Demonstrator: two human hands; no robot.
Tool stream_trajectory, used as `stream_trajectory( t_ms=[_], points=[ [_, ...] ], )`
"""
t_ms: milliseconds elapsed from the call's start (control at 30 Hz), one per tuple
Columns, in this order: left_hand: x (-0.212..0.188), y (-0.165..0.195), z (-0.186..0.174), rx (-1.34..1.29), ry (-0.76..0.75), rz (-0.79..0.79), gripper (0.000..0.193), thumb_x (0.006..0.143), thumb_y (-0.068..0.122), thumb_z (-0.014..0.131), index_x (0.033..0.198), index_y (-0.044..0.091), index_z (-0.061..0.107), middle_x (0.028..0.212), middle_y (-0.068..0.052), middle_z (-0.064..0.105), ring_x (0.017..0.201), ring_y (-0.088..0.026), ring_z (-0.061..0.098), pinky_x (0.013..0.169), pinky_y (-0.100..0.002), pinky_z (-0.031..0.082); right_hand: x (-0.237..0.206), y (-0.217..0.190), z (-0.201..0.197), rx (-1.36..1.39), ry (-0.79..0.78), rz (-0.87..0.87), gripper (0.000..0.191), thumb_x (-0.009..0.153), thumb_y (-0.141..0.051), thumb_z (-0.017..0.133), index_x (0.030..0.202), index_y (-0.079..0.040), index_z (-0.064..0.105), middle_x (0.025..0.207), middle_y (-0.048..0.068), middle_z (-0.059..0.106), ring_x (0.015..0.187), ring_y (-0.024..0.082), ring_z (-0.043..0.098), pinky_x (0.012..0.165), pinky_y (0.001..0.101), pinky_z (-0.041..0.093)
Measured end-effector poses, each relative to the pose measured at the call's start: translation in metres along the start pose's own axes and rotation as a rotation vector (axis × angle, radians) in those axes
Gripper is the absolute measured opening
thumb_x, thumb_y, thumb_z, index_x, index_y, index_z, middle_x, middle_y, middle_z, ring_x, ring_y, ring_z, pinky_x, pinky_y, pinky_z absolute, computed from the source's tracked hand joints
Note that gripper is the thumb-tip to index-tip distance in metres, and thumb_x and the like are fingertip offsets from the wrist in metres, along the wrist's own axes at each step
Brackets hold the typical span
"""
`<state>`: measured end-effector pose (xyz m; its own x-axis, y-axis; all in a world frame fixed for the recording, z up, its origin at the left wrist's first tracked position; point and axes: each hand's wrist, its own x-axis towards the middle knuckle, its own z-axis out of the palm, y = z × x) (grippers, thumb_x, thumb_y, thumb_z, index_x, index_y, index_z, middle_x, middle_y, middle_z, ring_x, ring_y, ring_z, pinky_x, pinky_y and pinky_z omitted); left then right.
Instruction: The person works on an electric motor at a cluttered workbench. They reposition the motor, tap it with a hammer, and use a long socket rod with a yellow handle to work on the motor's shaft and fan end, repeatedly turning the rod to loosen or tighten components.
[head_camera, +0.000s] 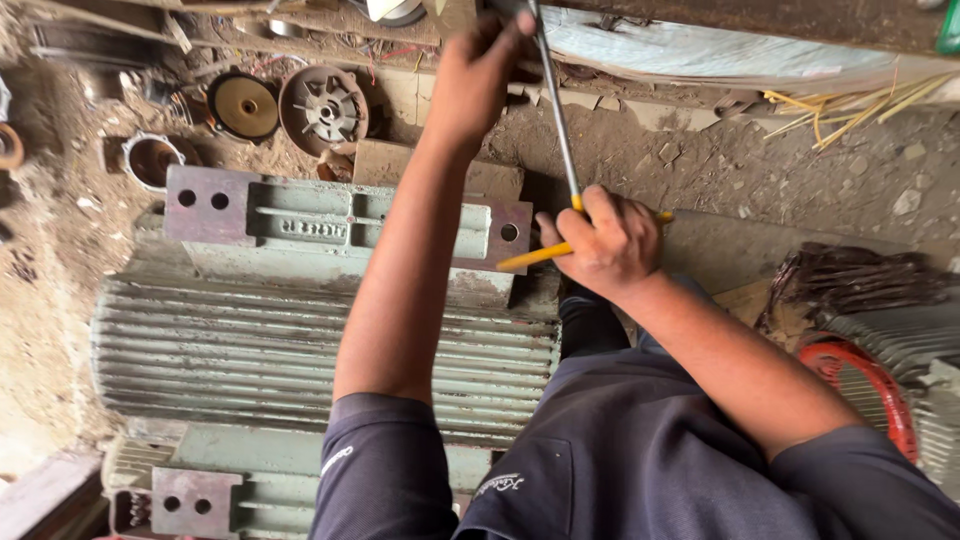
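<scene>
Down on the dirt floor (760, 170) sits a big green motor (300, 350) with ribbed sides, lying with its mounting feet up; one purple-grey foot (345, 228) is near the top, another (195, 500) at the bottom left. Right hand (605, 245) is wrapped tight around the yellow T-handle (530, 256) of a long steel rod (555, 110), just past the motor's right end. The rod runs up and away from that fist toward the left hand (475, 75), which is closed round its upper part near a ledge at the top. Left forearm crosses over the motor's foot. Both hands are clamped on the same tool, so it's held at both ends, tilted a bit.

Off to the upper left there's a brass-coloured disc (243, 105) and a round end cover (323, 107) lying in the dust. Far right, a red fan guard (860, 375) on another motor, with dark wire windings (850, 280) above it.
</scene>
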<state>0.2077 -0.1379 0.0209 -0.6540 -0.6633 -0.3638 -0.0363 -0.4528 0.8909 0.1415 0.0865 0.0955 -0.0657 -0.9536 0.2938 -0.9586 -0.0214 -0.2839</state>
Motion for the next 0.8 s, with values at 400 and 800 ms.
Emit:
stream_trajectory(
  t_ms=[400, 800],
  points=[
    [-0.13, -0.074, 0.068, -0.731, -0.367, -0.029, 0.079, 0.106, 0.062, 0.048, 0.146, -0.006, 0.051, 0.145, -0.022, 0.06, 0.11, -0.026, 0.064, 0.097, -0.037, 0.047, -0.023, 0.011, 0.035, 0.59, 0.063, 0.165, 0.029, 0.083, -0.013, 0.075, 0.071, -0.008, 0.049, 0.08, 0.012, 0.051, 0.067, 0.029, 0.056, 0.061, 0.0421, 0.044],
    [-0.135, -0.103, 0.047, -0.229, -0.459, 0.146, 0.083, 0.089, 0.059, 0.066, 0.145, 0.0, 0.05, 0.117, -0.008, 0.065, 0.112, -0.018, 0.062, 0.101, -0.034, 0.051, 0.013, -0.004, -0.043, 0.767, 0.062, 0.254, 0.042, 0.084, -0.016, 0.079, 0.112, 0.003, 0.053, 0.103, 0.015, 0.056, 0.093, 0.026, 0.058, 0.081, 0.0364, 0.05]
  ],
)
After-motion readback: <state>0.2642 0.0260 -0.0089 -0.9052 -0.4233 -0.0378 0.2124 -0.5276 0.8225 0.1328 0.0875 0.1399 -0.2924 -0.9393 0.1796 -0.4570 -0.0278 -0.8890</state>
